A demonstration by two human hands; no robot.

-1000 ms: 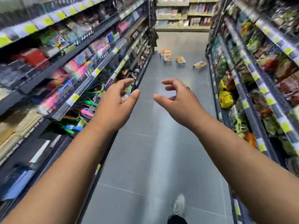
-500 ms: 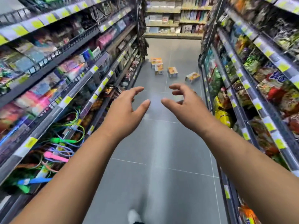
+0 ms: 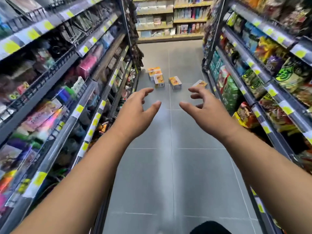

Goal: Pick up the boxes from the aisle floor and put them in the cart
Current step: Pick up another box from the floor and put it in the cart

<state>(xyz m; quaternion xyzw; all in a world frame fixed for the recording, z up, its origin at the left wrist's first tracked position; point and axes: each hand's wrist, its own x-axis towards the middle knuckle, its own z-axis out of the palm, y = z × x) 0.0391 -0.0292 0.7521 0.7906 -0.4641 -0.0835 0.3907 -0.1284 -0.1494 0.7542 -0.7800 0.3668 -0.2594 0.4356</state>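
1. My left hand [image 3: 135,112] and right hand [image 3: 207,110] hover outstretched, fingers spread and loosely curved, holding nothing.
2. The orange boxes [image 3: 174,82] lie scattered on the grey floor [image 3: 168,166], well ahead of both hands.

Both hands [image 3: 136,112] [image 3: 207,110] empty, held out; boxes [image 3: 174,82] on floor [image 3: 168,166] ahead.

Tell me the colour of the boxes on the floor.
The boxes are orange-yellow on top, white-sided; head view.
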